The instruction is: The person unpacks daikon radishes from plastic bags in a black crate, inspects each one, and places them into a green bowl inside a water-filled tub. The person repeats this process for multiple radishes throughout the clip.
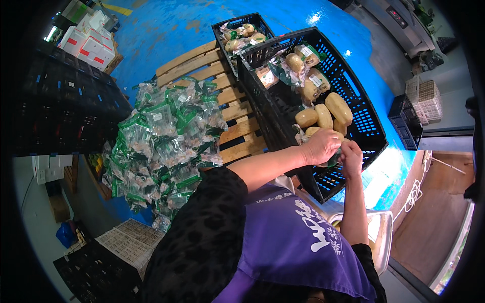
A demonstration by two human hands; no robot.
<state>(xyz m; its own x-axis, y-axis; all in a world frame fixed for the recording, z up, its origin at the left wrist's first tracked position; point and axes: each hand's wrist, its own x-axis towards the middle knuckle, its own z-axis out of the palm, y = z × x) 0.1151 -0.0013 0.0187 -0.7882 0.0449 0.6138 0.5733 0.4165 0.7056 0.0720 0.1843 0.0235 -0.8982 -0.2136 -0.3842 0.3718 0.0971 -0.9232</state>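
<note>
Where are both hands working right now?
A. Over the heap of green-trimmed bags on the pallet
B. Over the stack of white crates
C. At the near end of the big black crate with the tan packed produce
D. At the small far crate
C: the left hand and right hand meet over a pack at the near end of the big black crate.

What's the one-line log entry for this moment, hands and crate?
left hand: on a bagged potato pack, grip unclear | right hand: touching same pack | black crate: holds bagged potatoes | wooden pallet: beneath
</note>
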